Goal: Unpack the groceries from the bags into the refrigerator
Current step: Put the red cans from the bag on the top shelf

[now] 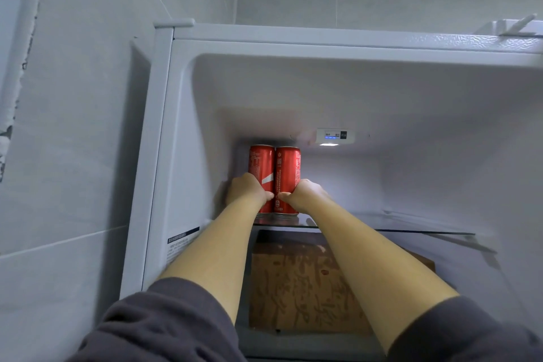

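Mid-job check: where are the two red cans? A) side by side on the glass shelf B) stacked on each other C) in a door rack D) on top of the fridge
A: both stand upright on the glass shelf, the left hand gripping the left can, the right hand the right can.

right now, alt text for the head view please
The left grip holds the left can and the right grip the right can, both red and upright on a glass shelf in an open fridge. A brown box sits below.
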